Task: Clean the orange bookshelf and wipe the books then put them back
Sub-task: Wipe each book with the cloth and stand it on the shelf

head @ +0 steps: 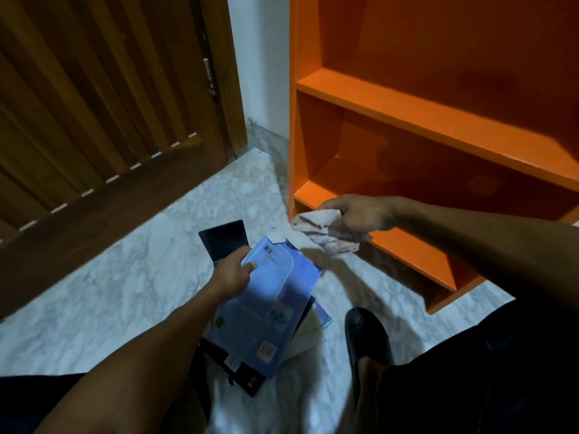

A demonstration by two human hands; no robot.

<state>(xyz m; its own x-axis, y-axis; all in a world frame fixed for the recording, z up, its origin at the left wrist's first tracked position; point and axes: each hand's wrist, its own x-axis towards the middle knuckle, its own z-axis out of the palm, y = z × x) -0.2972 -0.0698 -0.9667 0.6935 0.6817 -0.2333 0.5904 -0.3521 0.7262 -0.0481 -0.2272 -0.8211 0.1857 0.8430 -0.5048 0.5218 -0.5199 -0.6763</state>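
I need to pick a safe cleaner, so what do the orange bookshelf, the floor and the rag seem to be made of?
The orange bookshelf looks like painted or laminated board: flat uniform colour with a soft sheen, no grain. The pale veined floor looks like polished marble or marble-look tile, given its grey veins and gloss. The striped crumpled rag gripped by the right hand looks like soft woven cloth, since it folds limply.

You're in a home room; marble floor [131,277], slatted wooden door [94,104], white wall [260,57] and orange bookshelf [438,120] show it.
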